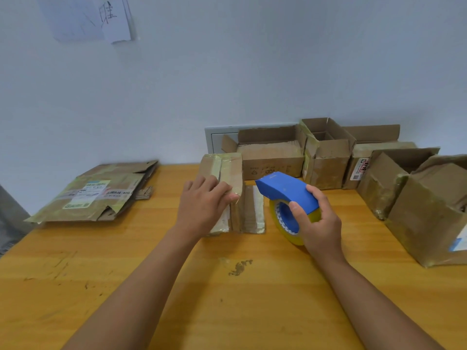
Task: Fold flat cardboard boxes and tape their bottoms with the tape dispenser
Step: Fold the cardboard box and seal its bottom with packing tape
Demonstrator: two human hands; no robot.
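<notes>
On the wooden table (101, 286), taping a small cardboard box (228, 173)
Left hand (202, 205) lies flat with straight fingers on the box's taped upper face, steadying it; just right of the box, the right hand (317, 223) grips the blue tape dispenser (288, 192), fingers curled around its yellowish roll, seemingly held clear of the box

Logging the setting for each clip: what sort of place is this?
Probably a small indoor packing station. A scuffed wooden table stands against a plain white wall, with flattened cartons at its left, folded boxes lined along the back, and a blue tape dispenser in use.
</notes>
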